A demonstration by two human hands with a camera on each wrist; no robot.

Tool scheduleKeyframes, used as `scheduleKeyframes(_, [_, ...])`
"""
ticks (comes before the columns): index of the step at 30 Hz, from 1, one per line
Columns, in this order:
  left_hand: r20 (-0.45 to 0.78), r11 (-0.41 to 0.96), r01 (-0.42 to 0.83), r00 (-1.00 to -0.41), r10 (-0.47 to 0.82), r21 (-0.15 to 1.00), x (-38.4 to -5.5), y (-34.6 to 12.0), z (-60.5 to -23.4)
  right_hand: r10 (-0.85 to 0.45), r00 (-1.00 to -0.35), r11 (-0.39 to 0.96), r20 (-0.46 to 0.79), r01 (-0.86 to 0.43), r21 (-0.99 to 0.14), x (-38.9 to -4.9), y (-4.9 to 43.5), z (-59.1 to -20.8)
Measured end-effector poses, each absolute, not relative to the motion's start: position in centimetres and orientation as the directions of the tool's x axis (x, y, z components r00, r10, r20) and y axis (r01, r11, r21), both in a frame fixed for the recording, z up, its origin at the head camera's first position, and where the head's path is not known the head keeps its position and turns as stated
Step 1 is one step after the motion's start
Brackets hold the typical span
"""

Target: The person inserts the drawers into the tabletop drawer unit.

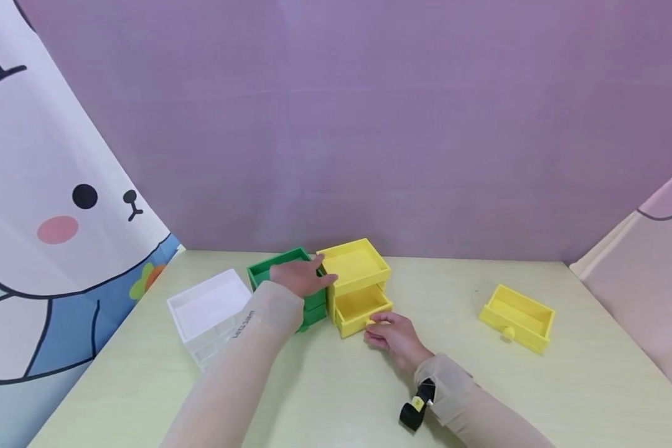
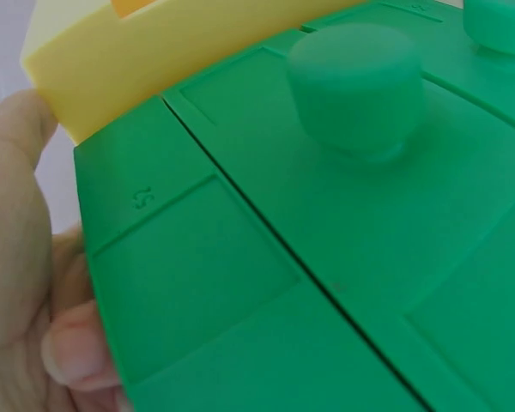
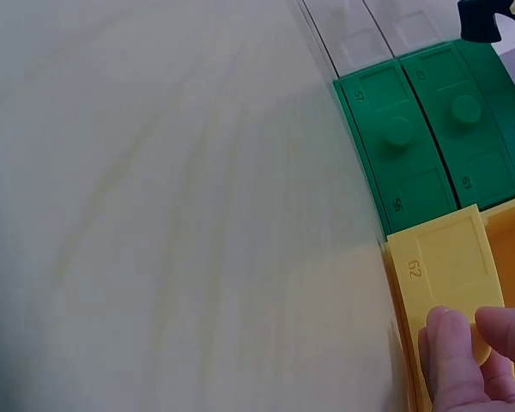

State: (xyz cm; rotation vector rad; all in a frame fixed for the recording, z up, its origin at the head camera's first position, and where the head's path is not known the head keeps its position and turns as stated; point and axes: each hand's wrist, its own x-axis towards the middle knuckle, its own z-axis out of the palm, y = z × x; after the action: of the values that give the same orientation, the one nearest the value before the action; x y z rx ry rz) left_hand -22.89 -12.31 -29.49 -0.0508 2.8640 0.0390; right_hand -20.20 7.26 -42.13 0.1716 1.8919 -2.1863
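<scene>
A small yellow cabinet (image 1: 354, 264) with a tray-like top stands at the back of the table. Its lower drawer (image 1: 364, 305) sticks partly out of the front. My right hand (image 1: 397, 341) pinches that drawer's round knob (image 3: 481, 343) between thumb and fingers. My left hand (image 1: 299, 278) reaches over a green drawer cabinet (image 2: 240, 232), with its extended fingers touching the yellow cabinet's left upper edge. In the left wrist view, a fingertip lies at the yellow corner and other fingertips show beside the green cabinet. A second yellow drawer (image 1: 518, 318) lies apart on the right.
A white drawer cabinet (image 1: 210, 305) stands left of the green one, partly behind my left forearm. A black strap (image 1: 418, 407) hangs at my right wrist. A purple cloth (image 1: 369, 124) rises behind the pale table (image 1: 336, 398), and a cartoon-printed cloth (image 1: 50, 174) hangs at left.
</scene>
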Motion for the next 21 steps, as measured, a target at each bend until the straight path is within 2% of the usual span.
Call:
scheduleKeyframes(8, [-0.281,0.999,-0.036,-0.959,-0.025,0.034,-22.8,-12.2,-29.3,-0.095,-0.962,-0.078,-0.256,0.264,-0.961,-20.5,6.9,-41.8])
scheduleKeyframes(21, [-0.266,1.0,-0.028,-0.963,-0.027,0.0,-23.0,-12.4,-29.7,-0.071,-0.969,-0.117,-0.235,0.242,-0.963,-21.7,5.5,-41.9])
